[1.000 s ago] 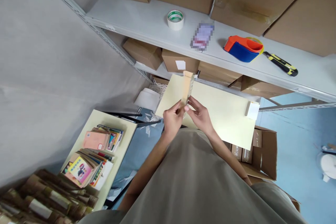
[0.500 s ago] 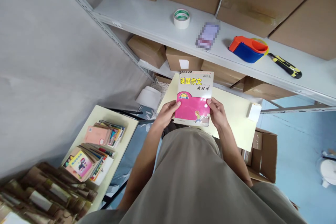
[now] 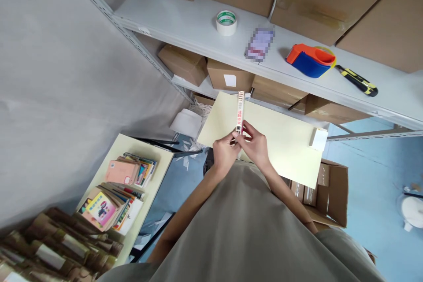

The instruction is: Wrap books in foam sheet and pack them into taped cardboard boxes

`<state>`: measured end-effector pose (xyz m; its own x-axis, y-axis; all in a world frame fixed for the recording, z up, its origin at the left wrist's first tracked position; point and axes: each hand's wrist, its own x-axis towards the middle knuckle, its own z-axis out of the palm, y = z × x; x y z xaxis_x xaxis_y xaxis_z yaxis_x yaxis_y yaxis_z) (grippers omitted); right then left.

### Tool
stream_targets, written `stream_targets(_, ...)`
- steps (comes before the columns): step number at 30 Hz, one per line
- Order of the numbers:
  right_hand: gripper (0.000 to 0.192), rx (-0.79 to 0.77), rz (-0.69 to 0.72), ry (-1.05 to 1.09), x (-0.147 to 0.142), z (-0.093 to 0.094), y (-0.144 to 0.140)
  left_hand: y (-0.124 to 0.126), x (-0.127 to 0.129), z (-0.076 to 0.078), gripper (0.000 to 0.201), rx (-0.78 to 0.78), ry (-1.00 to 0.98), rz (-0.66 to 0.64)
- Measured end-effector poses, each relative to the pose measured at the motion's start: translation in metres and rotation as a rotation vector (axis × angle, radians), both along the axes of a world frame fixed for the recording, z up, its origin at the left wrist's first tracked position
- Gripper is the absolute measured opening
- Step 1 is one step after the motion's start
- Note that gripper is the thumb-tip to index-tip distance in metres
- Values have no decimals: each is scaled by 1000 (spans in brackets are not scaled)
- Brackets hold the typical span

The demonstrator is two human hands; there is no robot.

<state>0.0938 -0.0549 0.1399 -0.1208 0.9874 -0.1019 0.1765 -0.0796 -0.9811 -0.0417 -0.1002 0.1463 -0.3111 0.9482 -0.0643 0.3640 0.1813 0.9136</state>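
Between my two hands a paperback book (image 3: 241,108) is held on edge, its narrow spine turned up toward me and printed with red and black characters. My left hand (image 3: 225,152) is closed on the book's near left side. From the right, my right hand (image 3: 255,144) grips the same lower part, its thumb near the spine. The covers are mostly hidden from this angle. Below the book lies a pale yellow tabletop (image 3: 280,141).
A shelf (image 3: 191,17) ahead carries cartons, a tape roll (image 3: 226,23), a blurred phone (image 3: 260,44), a tape dispenser (image 3: 310,60) and a utility knife (image 3: 358,81). Stacked books (image 3: 122,172) sit on a left side table. An open carton (image 3: 333,198) stands right; a small white box (image 3: 319,139) lies on the tabletop.
The book has turned from its pink-and-white front cover facing me to its spine facing me. Both hands have come closer together at its lower part.
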Motion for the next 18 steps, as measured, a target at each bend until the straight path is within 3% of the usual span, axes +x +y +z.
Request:
stream_targets(2, 48, 29, -52, -61, -6, 7, 2, -6, 6, 2, 23, 43, 102, -64)
stream_targets(4, 41, 54, -91, -39, -3, 10, 11, -8, 2, 6, 29, 119, 77, -124)
stream_targets(8, 45, -3, -44, 205, 17, 10, 26, 4, -31, 13, 47, 176, -125, 32)
stream_targets(11, 51, -124, -28, 332, 31, 8, 27, 16, -57, 12, 68, 59, -478, 2)
stream_targets(14, 54, -207, -11, 383, 35, 4, 25, 20, -68, 6, 68, -105, -782, -109)
stream_targets(18, 61, -248, 9, 394, 37, -9, 27, 18, -65, 0, 67, -142, -775, -61)
